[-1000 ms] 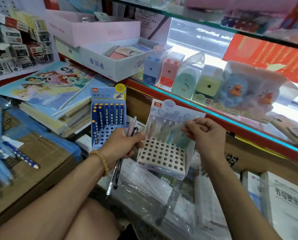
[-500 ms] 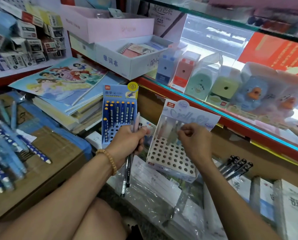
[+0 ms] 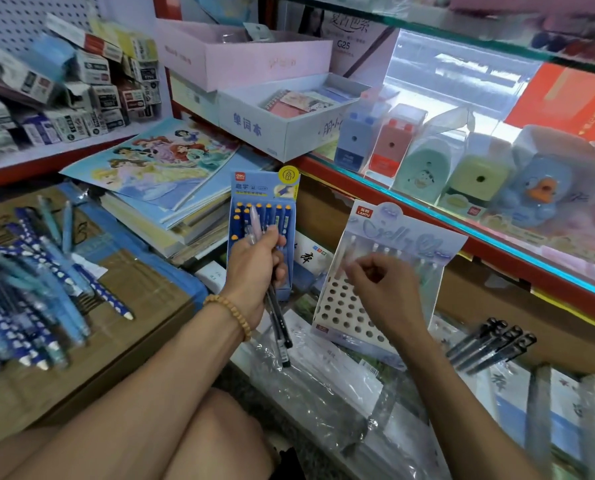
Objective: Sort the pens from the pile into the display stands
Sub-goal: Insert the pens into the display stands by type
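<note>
Pens in a loose bundle (image 3: 272, 299) sit in the left hand (image 3: 254, 271), whose fingers are wrapped round their barrels near the middle; a pale pink one sticks up towards 12 o'clock and two or three dark ones hang down towards 6. The main pile of pens (image 3: 36, 289), mostly blue with white spots, lies on a cardboard box (image 3: 123, 327) at about 9 o'clock from that hand, well apart from it.

The right hand (image 3: 382, 292) is at the white display stand (image 3: 351, 306), thumb and forefinger pressed together in a pinch at the stand's upper rows. A pale pen seems to be between them, but blur leaves that unsure. A blue display stand (image 3: 265, 209), already holding a row of blue pens, stands just behind the left hand at 12 o'clock.

These pens should be light, stiff and smooth, so a full bundle is likely to slip or fan out unless gripped mid-barrel. For slotting, a fingertip pinch near the top end seems best, leaving the lower end free to find a hole. The stand looks like thin card and may tip or slide under a push.
</note>
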The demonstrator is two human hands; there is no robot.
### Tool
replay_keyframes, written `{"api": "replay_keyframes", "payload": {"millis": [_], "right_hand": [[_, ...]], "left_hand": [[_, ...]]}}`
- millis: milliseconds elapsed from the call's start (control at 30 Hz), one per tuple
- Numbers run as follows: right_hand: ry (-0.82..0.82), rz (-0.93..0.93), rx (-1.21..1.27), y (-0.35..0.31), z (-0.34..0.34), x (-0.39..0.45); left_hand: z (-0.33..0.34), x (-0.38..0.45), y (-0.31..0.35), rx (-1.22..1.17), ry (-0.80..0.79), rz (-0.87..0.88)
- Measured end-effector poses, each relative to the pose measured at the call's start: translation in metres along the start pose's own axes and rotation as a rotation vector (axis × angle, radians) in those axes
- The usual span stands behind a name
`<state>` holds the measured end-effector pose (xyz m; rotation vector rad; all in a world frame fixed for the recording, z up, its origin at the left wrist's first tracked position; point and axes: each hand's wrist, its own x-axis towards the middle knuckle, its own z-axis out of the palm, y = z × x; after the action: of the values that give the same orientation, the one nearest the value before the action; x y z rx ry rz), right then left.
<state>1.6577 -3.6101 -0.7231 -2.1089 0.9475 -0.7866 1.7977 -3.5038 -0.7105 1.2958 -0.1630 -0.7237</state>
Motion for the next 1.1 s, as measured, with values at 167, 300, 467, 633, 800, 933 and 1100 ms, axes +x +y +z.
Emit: {"api": "replay_keyframes", "payload": {"millis": [167,300,467,633,800,933,1100], "right_hand": [[-0.541,-0.125,0.147,-0.036,0.026,-0.019],[-0.618,-0.186,0.114,-0.039,0.039,-0.025],[-0.524,-0.136,0.269,-0.041,0.026,-0.026],[-0.302,0.119,0.639,-0.035,0.003,-0.023],[-0.194,0.372,1.021,-0.027,-0.018,-0.026],[-0.143,0.407,1.064,-0.015,-0.051,-0.031],[0.028,0.392,1.008,-0.003,-0.096,-0.037]], "left_hand": [[-0.007,0.000,0.008,-0.144,0.148,0.030],[-0.014,-0.001,0.012,-0.177,0.261,0.061],[-0.019,-0.006,0.016,0.049,0.362,0.107],[-0.011,-0.022,0.013,0.126,0.115,0.094],[-0.001,-0.036,0.007,-0.011,-0.043,-0.016],[0.010,-0.042,0.003,0.092,-0.076,0.003],[0.040,-0.066,-0.014,0.358,-0.251,0.058]]}}
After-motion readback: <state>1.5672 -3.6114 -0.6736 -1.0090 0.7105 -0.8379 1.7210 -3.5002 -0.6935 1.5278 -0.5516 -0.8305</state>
